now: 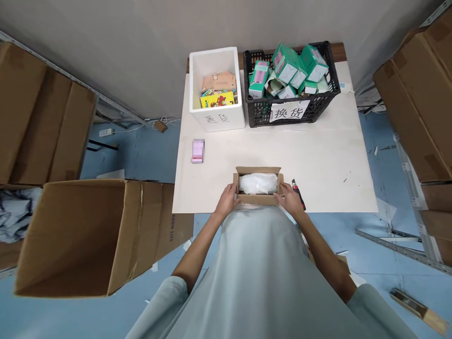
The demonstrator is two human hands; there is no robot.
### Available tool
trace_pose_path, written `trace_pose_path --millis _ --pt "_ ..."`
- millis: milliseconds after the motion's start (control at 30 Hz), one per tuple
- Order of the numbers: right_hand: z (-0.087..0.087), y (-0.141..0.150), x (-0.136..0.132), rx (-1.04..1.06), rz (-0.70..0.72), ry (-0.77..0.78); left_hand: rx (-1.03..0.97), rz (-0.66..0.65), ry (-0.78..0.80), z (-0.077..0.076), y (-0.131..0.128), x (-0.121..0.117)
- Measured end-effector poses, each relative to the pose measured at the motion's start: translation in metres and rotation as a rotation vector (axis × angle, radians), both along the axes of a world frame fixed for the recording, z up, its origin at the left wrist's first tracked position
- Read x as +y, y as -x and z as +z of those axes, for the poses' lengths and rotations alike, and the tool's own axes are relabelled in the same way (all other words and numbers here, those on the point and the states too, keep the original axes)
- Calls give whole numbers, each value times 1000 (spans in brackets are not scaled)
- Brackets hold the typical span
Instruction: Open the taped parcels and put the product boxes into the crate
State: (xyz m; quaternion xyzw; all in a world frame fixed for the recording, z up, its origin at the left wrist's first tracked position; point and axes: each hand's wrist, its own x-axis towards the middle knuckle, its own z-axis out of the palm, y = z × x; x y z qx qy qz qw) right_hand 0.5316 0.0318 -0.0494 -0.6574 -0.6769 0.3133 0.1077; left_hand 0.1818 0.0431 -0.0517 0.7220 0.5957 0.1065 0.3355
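Note:
A small open cardboard box [258, 199] sits at the table's front edge, its flaps spread outward. Inside lies something wrapped in white material [258, 183]; what the wrapping covers is hidden. My left hand [228, 199] grips the left side of the box, with fingers on the side flap. On the opposite side my right hand [290, 198] holds the box by its right flap and front corner. Just right of that hand, a black and red utility knife [298, 194] lies on the white tabletop.
At the back of the table [332, 160] stand a white foam box [217, 117] with packets and a black crate [254, 115] full of green boxes. A pinkish item [198, 151] lies on the left. A large open carton [148, 221] stands left of the table; stacked cartons [420, 99] are at right.

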Motion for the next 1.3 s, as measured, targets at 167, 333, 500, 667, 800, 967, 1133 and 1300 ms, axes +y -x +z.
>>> trace_pose_path --millis 167,333,500,667,800,967,1133,1300 --pt "12 -3 6 -1 64 -25 -15 23 -2 -6 -1 -2" --pt "23 -6 41 15 263 -92 -13 22 -40 -8 -2 -8" --pt "9 -11 72 -37 446 36 -27 55 -64 -11 -6 -8" --pt "-1 -12 82 -60 459 88 -34 89 -90 -18 -12 -2" --pt "1 -13 83 -57 449 86 -63 127 -65 -19 -11 3" --pt "10 -15 77 -66 489 67 -75 157 7 0 -7 9" --pt "32 -7 70 -89 454 -29 -25 97 -16 37 -30 24" --pt "44 24 65 -167 379 -4 58 -32 30 48 -81 44"
